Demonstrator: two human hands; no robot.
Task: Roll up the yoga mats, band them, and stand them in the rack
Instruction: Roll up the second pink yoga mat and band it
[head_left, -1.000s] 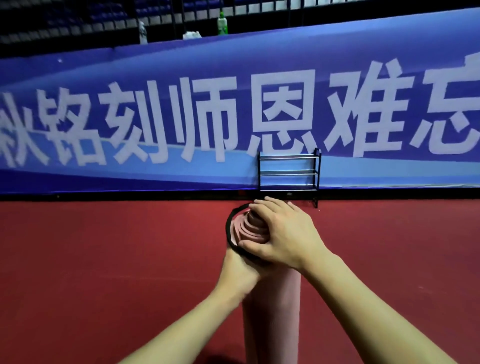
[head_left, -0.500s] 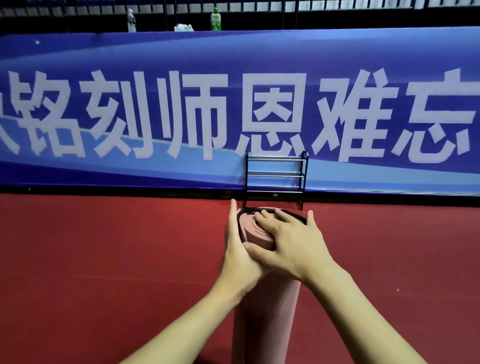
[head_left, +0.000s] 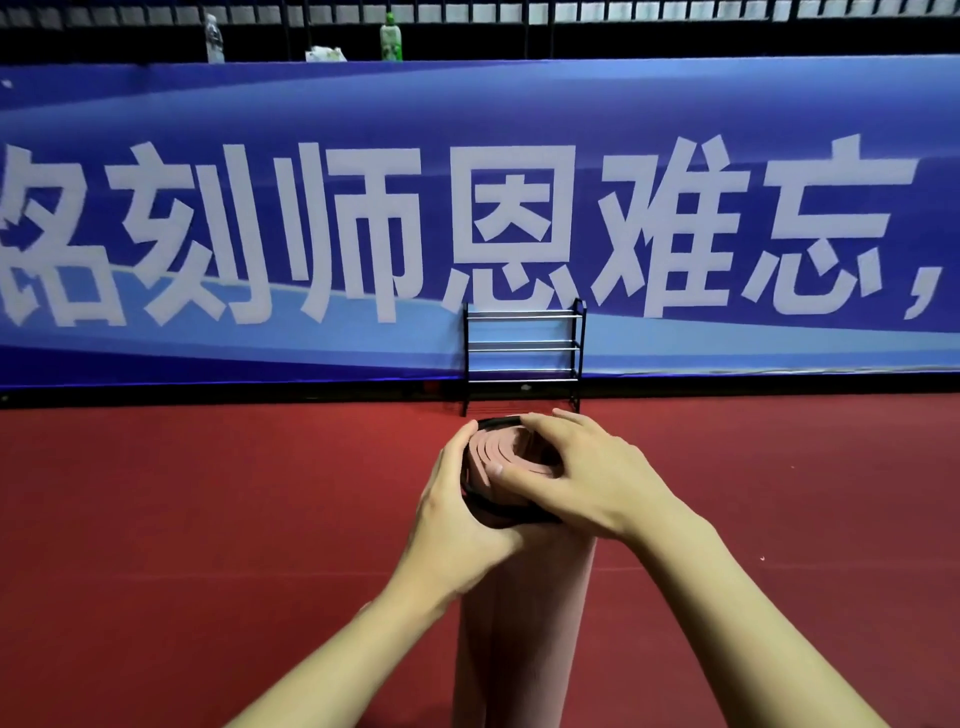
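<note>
A pink yoga mat, rolled up, stands on end on the red floor right in front of me. A black band circles its top rim. My left hand grips the left side of the roll's top, thumb up along the band. My right hand lies over the top end, fingers curled across the spiral edges and onto the band. The black wire rack stands bare against the banner wall, straight beyond the mat.
A long blue banner with white characters runs along the wall behind the rack. Two bottles and a bag sit on the ledge above it. Red floor stretches to both sides.
The band has gone from hanging off the left side of the roll's top to ringing the rim. My left hand has slid up around the top. The view has shifted closer.
</note>
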